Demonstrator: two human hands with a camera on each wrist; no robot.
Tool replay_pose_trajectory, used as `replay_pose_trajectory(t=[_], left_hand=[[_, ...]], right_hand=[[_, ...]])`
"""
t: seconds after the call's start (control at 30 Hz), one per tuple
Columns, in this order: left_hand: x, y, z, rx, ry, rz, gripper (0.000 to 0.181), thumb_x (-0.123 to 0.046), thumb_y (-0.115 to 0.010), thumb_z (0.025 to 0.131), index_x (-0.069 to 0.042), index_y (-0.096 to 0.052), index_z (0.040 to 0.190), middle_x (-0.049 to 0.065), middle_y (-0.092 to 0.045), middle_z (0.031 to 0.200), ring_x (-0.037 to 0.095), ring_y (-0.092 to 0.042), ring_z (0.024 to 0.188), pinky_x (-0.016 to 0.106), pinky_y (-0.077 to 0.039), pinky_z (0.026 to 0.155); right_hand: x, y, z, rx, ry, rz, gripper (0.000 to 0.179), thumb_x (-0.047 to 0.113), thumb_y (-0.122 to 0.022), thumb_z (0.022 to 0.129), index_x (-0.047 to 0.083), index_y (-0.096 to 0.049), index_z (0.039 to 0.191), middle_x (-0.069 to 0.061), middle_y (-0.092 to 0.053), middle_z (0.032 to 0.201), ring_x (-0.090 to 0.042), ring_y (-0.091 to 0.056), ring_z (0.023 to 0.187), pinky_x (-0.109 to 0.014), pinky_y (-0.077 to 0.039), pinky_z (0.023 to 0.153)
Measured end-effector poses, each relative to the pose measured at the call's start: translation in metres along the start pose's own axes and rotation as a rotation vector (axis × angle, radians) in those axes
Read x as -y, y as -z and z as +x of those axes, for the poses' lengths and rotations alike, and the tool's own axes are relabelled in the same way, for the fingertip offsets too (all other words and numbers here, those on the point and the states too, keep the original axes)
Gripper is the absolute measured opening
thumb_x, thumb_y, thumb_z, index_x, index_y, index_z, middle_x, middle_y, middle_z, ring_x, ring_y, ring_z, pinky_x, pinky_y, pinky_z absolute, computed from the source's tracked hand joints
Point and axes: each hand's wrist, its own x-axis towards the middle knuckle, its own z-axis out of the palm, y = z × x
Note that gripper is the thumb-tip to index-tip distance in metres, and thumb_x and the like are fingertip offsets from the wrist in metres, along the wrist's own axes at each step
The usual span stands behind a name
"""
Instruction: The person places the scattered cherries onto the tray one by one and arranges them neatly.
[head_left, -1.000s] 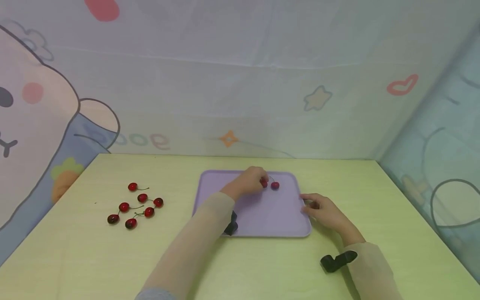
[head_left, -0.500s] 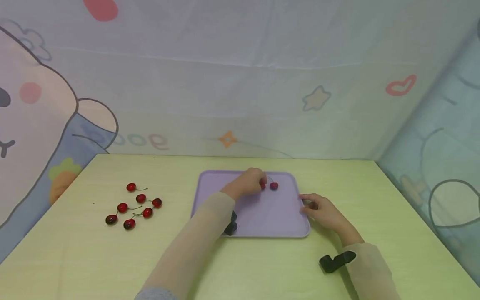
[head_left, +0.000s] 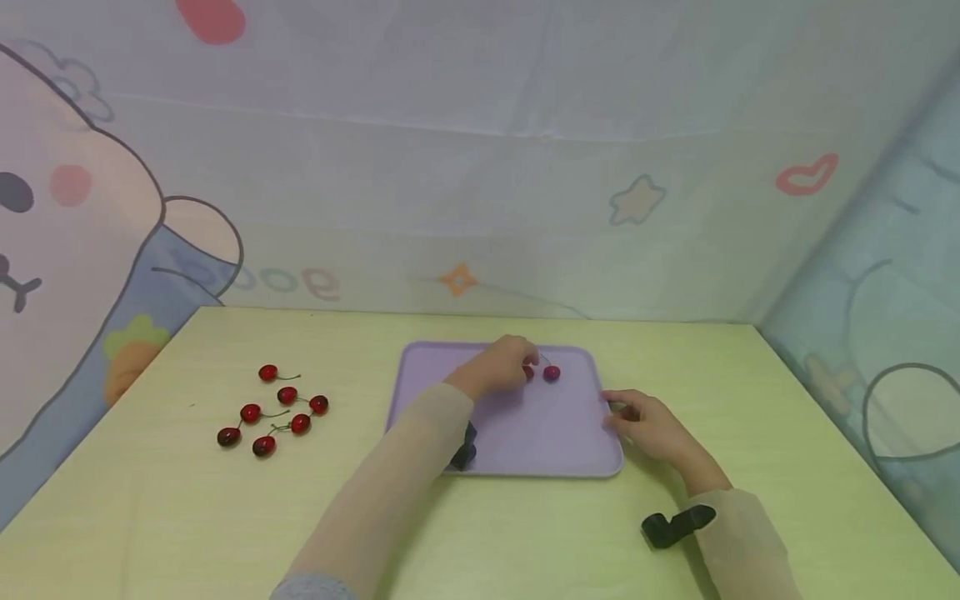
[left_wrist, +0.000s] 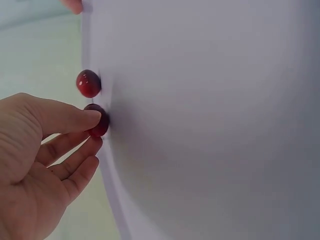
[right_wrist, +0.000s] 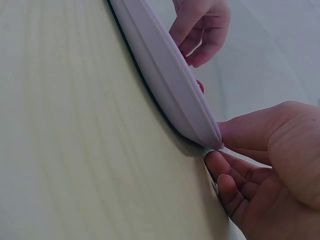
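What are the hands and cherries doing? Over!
Left hand pinches round, glossy red cherry. Right hand holds rectangular lilac tray by rim. Second round red cherry close by, possibly in the way.

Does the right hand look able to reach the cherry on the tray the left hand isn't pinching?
Probably yes: only bare tray seems to lie between the right hand and that cherry, though that hand would first have to let go of the tray.

Soft light, faint shadows, dimmer wrist views.

Pale table (head_left: 540, 533); purple tray (head_left: 547, 433); seven cherries (head_left: 301, 424) left.
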Motion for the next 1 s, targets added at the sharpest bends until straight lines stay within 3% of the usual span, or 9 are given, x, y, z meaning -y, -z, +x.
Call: replay_pose_trajectory(t=[0.2,0.4,0.53,0.63,0.87,1.0], left_hand=[[-0.006,0.014,-0.001,0.0,0.025,-0.002,0.033,0.004,-0.061,0.084,-0.001,-0.066,0.117,0.012,-0.065,0.116,0.026,-0.059,0.111,0.035,-0.046,0.097],[0.0,0.043,-0.018,-0.057,-0.011,-0.04,0.04,0.005,-0.058,0.081,0.0,-0.063,0.121,0.012,-0.064,0.119,0.026,-0.059,0.109,0.036,-0.047,0.096],[0.013,0.066,-0.04,-0.096,-0.062,-0.081,0.038,0.004,-0.056,0.084,0.004,-0.061,0.121,0.017,-0.063,0.12,0.029,-0.058,0.112,0.038,-0.047,0.097],[0.027,0.081,-0.06,-0.121,-0.058,-0.078,0.036,0.002,-0.057,0.086,0.005,-0.061,0.121,0.019,-0.063,0.12,0.031,-0.057,0.112,0.04,-0.047,0.096],[0.068,0.116,-0.108,-0.217,0.049,-0.085,0.031,0.0,-0.06,0.089,0.006,-0.061,0.12,0.021,-0.061,0.119,0.036,-0.056,0.111,0.046,-0.046,0.095],[0.093,0.128,-0.134,-0.249,0.127,-0.092,0.031,-0.001,-0.058,0.09,0.007,-0.06,0.12,0.023,-0.06,0.119,0.038,-0.055,0.111,0.049,-0.044,0.096]], right_hand=[[-0.002,0.006,-0.003,-0.012,-0.001,-0.026,0.045,0.012,-0.064,0.091,-0.004,-0.054,0.132,-0.021,-0.062,0.111,-0.029,-0.057,0.097,-0.038,-0.047,0.081],[-0.004,0.006,-0.002,-0.011,0.008,-0.019,0.045,0.01,-0.064,0.091,-0.005,-0.054,0.132,-0.02,-0.062,0.107,-0.026,-0.055,0.093,-0.034,-0.046,0.077],[-0.005,0.004,-0.001,-0.008,0.012,-0.012,0.045,0.01,-0.064,0.091,-0.006,-0.054,0.131,-0.018,-0.062,0.106,-0.025,-0.055,0.093,-0.034,-0.046,0.076],[-0.006,0.002,0.001,-0.001,0.019,-0.011,0.044,0.01,-0.064,0.091,-0.006,-0.054,0.131,-0.018,-0.062,0.105,-0.025,-0.055,0.093,-0.035,-0.046,0.076],[-0.008,0.003,0.004,-0.01,0.057,-0.008,0.045,0.011,-0.064,0.091,-0.007,-0.053,0.131,-0.021,-0.062,0.109,-0.027,-0.058,0.095,-0.034,-0.047,0.076],[-0.01,0.004,0.005,-0.011,0.054,-0.006,0.045,0.011,-0.063,0.091,-0.007,-0.053,0.131,-0.022,-0.062,0.112,-0.029,-0.058,0.098,-0.034,-0.048,0.078]])
